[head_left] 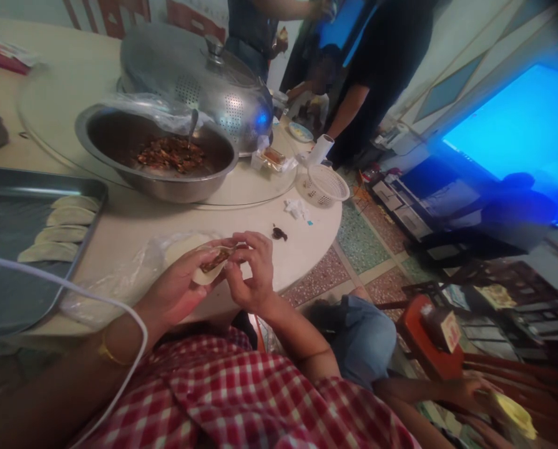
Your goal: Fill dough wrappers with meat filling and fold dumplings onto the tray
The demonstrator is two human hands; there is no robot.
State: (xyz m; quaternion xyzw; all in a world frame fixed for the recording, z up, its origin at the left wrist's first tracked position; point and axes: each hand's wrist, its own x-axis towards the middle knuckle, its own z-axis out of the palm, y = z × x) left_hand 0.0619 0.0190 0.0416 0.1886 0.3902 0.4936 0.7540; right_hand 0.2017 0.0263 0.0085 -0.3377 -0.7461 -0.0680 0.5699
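Note:
My left hand [180,287] cradles a dumpling [208,268], its pale round wrapper folded partway around brown filling that still shows. At the wrapper's right edge, my right hand [251,271] pinches the dough between thumb and fingers. Just behind my hands a stack of round wrappers [180,246] lies in a clear plastic bag [120,280]. A steel bowl [157,178] of chopped brown filling [171,156] stands beyond, with a spoon [193,125] upright in it. Several folded dumplings [61,234] lie in a row on the metal tray [21,193] at the left.
A large lidded steel steamer [166,56] stands on the glass turntable [251,187]. A white plastic basket [326,187] sits near the table's right edge. A white cable [101,299] crosses over my left forearm. Other people stand and sit around; one at lower right holds something yellow [515,415].

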